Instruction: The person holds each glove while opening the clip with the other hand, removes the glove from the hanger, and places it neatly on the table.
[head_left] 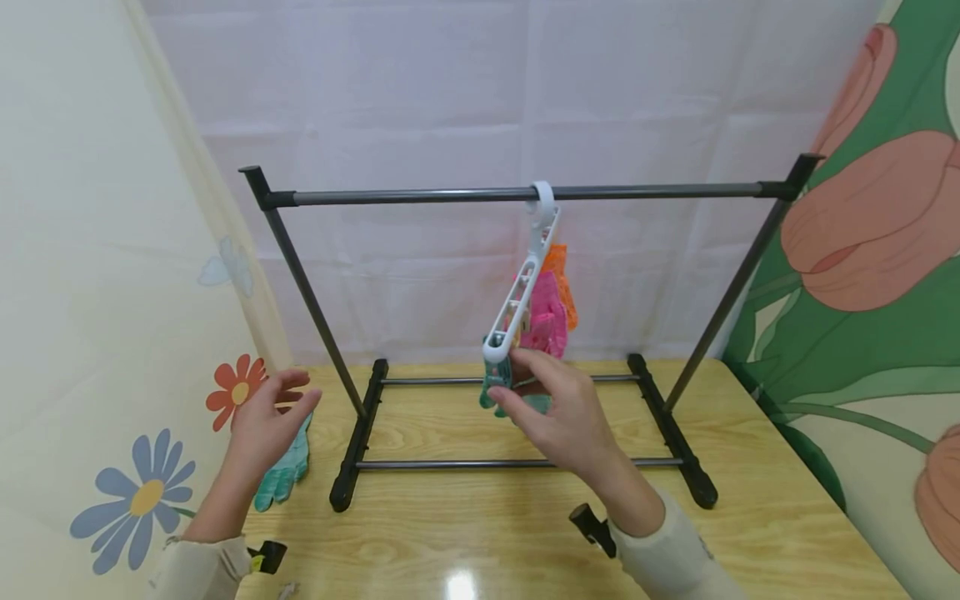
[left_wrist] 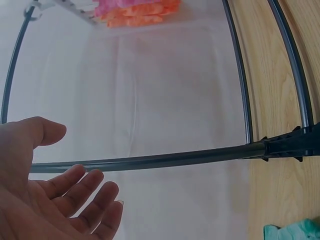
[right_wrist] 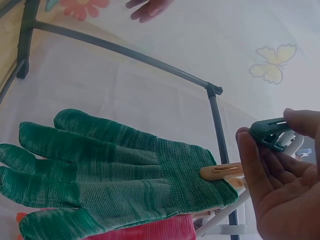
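A white multi-slot hanger [head_left: 517, 300] hangs by its hook from a black rack's top bar [head_left: 412, 197], slanting down toward me. My right hand [head_left: 570, 408] pinches a dark green clothespin [right_wrist: 272, 132] between thumb and forefinger at the hanger's lower end. Beside it, a peach clothespin [right_wrist: 220, 171] grips the cuff of a green knit glove [right_wrist: 115, 175]. Pink [head_left: 551, 317] and orange [head_left: 558, 258] gloves hang farther back. My left hand [head_left: 270, 417] is held off to the left with fingers loosely bent and nothing in it.
Another green glove [head_left: 288, 471] lies on the wooden table [head_left: 465, 517], below and beside my left hand. The rack's black feet [head_left: 352, 471] and low crossbars [head_left: 457, 464] span the table. White cloth [head_left: 405, 100] hangs behind; a flowered curtain [head_left: 862, 333] stands at the right.
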